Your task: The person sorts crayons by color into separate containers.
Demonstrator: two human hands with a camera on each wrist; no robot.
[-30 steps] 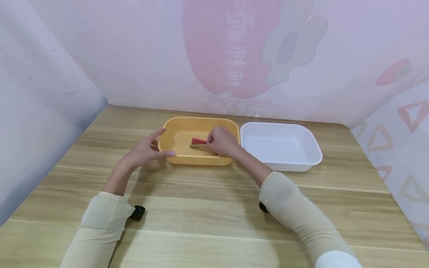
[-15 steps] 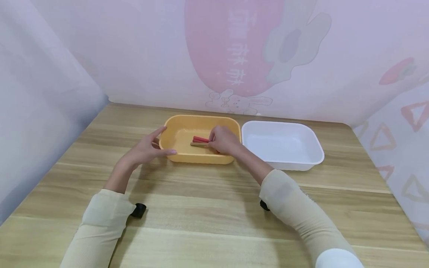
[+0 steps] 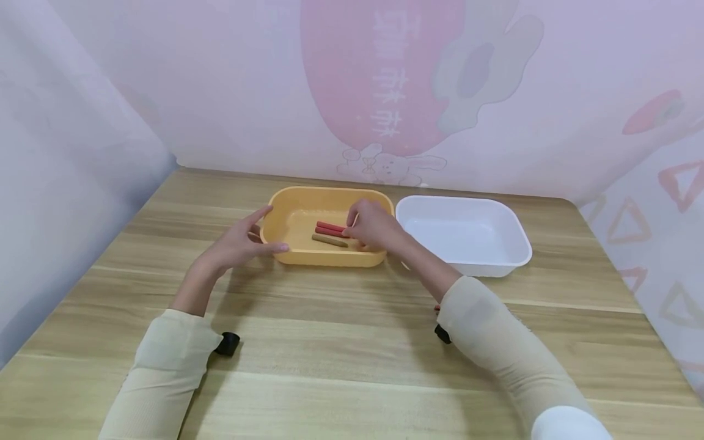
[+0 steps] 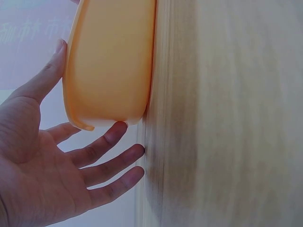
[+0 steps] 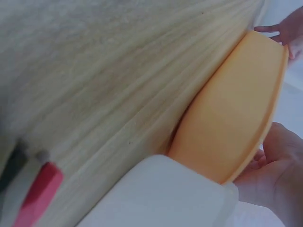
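left hand (image 3: 238, 247): I've got it spread against the left end of the yellow tub (image 3: 291, 253), fingers straight, thumb along the near wall. It's bracing, not gripping. The left wrist view shows the fingertips touching the tub's outer wall down by the table (image 3: 330, 342).

right hand (image 3: 374, 227): It's over the right half of the tub, fingers curled down to the sticks. It looks like a pinch on the end of a red stick (image 3: 330, 227), but the fingertips hide the contact, so I can't tell whether it's actually closed on it.

sticks: Two red ones lie side by side on the tub floor, with a tan stick (image 3: 329, 240) just in front of them, nearer to me. All three are still inside the tub.

white tub (image 3: 517, 241): It sits touching the yellow tub on the right, nothing visible in it.

how I'd do it well: Keep the left hand pressing so the tub doesn't skate. Take one stick near its end and lift straight up before going sideways.

watch out: The sticks lie close together, so a sloppy pinch could drag a neighbour along.
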